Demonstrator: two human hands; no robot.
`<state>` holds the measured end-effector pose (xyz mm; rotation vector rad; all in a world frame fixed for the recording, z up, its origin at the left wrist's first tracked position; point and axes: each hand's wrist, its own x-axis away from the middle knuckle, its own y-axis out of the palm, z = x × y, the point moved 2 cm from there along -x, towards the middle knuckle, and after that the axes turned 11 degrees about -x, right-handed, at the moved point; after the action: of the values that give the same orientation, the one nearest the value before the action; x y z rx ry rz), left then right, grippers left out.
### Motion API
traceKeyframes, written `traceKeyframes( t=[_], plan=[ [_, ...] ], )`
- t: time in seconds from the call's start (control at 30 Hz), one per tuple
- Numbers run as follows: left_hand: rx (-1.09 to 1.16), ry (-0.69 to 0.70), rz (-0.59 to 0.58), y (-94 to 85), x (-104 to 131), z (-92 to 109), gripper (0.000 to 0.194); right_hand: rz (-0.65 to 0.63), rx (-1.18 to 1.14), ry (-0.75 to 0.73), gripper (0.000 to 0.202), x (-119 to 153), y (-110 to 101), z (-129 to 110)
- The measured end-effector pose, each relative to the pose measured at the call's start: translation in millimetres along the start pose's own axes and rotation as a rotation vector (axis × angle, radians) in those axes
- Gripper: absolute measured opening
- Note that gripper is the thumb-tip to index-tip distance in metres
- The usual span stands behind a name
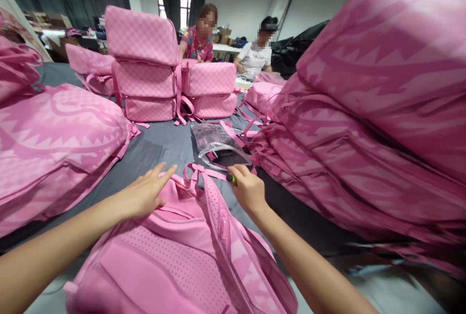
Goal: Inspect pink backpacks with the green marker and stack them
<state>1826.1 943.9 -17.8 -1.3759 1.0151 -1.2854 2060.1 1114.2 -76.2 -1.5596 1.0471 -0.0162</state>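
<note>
Left hand: my left hand [147, 192] is spreading wide, fingers apart, at the far left edge of the pink backpack [182, 260]
Right hand: my right hand [249, 188] is gripping a small black-and-green tool [232, 178], its black end pointing left; my fingers are hiding the rest, so I cannot tell its kind
Backpack in front of me: it is lying on the near part of the dark worktop [149, 144], dotted back panel facing up
Shoulder strap: the strap [220, 219] is running from the backpack's far end toward the near right, between my arms
Clear plastic bag: the plastic bag [211, 132] is lying just beyond my right hand, its mouth facing near
Left side: a tooth-patterned backpack [73, 129] is lying near my left arm
Right side: a high pile of pink backpacks [364, 124] is rising
Far middle: checked pink bags [143, 78] are standing on the worktop
Far people: a person in a colourful top [196, 44] and a person in a white shirt [257, 57] are showing beyond the bags
</note>
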Motion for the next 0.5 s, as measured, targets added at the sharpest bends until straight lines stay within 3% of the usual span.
traceKeyframes(
  t=[0.1, 0.13, 0.23, 0.27, 0.33, 0.43, 0.5],
  plan=[
    [0.236, -0.013, 0.351, -18.2, 17, 22, 0.048, 0.162, -0.023, -0.333, 0.03, 29, -39, -45],
    [0.361, -0.019, 0.387, -20.9, 22, 29, 0.042, 0.198, -0.038, -0.453, 0.03, 37, -48, -59],
    [0.78, 0.017, 0.187, -16.9, 33, 47, 0.04, 0.164, -0.114, -0.647, 0.032, 52, -64, -94],
    [0.876, 0.038, 0.135, -14.6, 36, 50, 0.035, 0.135, -0.153, -0.669, 0.032, 55, -66, -102],
    [0.927, 0.058, 0.184, -12.5, 45, 50, 0.022, 0.09, -0.261, -0.644, 0.03, 57, -70, -114],
    [0.764, 0.069, 0.327, -13.8, 61, 49, 0.016, 0.049, -0.432, -0.484, 0.031, 53, -75, -127],
    [0.68, 0.098, 0.328, -13.7, 72, 49, 0.019, -0.017, -0.515, -0.407, 0.025, 48, -78, -134]
  ],
)
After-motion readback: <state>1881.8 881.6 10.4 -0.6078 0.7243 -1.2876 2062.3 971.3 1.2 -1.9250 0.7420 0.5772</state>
